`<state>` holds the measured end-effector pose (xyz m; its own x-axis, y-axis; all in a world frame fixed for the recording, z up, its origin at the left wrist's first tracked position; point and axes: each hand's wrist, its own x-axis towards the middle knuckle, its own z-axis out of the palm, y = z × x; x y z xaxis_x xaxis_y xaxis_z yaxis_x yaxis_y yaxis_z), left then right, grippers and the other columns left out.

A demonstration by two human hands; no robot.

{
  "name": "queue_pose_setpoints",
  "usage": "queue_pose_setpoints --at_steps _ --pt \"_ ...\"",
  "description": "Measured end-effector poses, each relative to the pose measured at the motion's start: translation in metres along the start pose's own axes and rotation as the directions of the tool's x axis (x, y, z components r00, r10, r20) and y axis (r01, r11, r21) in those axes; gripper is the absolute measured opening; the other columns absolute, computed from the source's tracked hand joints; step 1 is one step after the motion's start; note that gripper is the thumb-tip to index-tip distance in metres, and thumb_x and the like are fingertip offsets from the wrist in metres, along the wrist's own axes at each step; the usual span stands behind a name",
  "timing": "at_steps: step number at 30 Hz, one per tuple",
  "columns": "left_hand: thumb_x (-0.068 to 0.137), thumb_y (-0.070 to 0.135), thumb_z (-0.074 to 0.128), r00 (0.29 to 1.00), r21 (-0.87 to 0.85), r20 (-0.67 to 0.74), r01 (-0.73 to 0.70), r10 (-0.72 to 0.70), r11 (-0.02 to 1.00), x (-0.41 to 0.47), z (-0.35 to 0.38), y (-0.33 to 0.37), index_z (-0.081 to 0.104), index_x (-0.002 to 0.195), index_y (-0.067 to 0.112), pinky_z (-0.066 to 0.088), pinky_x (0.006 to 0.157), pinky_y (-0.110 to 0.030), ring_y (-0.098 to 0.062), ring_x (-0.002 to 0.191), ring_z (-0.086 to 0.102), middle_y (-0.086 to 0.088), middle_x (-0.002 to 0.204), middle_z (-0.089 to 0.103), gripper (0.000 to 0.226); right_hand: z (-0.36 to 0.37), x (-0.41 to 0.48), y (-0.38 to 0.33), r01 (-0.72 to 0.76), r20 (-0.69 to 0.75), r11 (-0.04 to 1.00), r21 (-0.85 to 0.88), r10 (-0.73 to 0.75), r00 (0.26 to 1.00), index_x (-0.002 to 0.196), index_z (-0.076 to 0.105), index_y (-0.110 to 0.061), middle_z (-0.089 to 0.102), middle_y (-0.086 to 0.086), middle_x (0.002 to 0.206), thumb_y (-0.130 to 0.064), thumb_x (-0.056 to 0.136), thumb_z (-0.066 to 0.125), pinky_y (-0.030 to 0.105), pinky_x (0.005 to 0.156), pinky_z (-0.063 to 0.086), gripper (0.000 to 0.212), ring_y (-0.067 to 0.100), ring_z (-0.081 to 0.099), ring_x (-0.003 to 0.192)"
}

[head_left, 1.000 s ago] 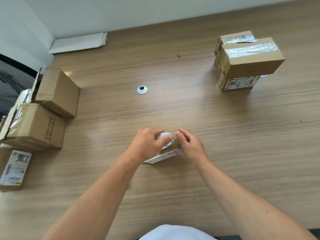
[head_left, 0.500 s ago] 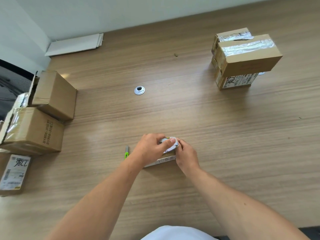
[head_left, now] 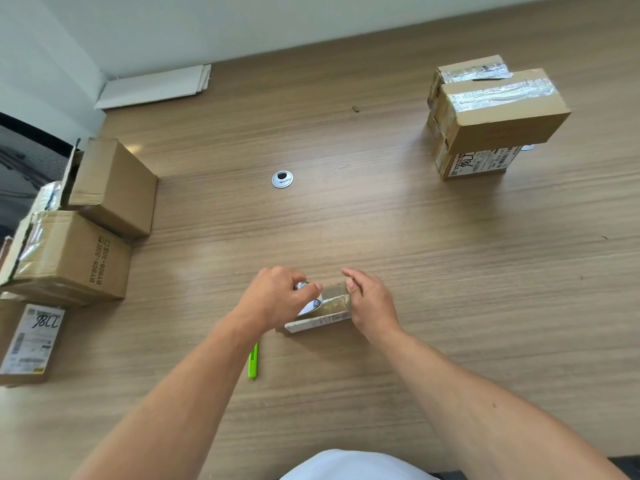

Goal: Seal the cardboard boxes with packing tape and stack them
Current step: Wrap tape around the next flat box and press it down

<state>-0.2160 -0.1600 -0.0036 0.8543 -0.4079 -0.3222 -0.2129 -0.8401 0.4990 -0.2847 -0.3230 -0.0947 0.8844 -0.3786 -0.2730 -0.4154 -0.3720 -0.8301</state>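
Green tool: lying beside the left forearm.
Left hand: tape roll being gripped atop small box.
Right hand: box's right end being pressed with straight fingers.
Placement: small box being held between both hands.
Far right: sealed boxes standing stacked.

I see a small flat cardboard box between the left hand and right hand, clear tape across its top, the tape roll under the left hand. Well beyond the right hand, sealed boxes stand stacked.

Wooden table bears cardboard boxes, green tool.
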Motion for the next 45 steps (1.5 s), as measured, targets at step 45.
queue_pose_setpoints --at_steps 45 --pt "0.081 0.058 0.058 0.999 -0.26 -0.001 -0.036 0.037 0.965 -0.023 -0.02 -0.055 0.064 0.061 0.024 0.029 0.05 -0.021 -0.007 0.051 0.035 0.007 0.053 0.044 0.041 0.011 -0.008 -0.011 0.057 0.136 0.932 -0.358 -0.008 0.991 0.119 0.06 -0.031 0.026 0.002 0.158 -0.067 0.095 0.046 0.046 0.103 0.044 0.046 0.027 0.031 0.139"
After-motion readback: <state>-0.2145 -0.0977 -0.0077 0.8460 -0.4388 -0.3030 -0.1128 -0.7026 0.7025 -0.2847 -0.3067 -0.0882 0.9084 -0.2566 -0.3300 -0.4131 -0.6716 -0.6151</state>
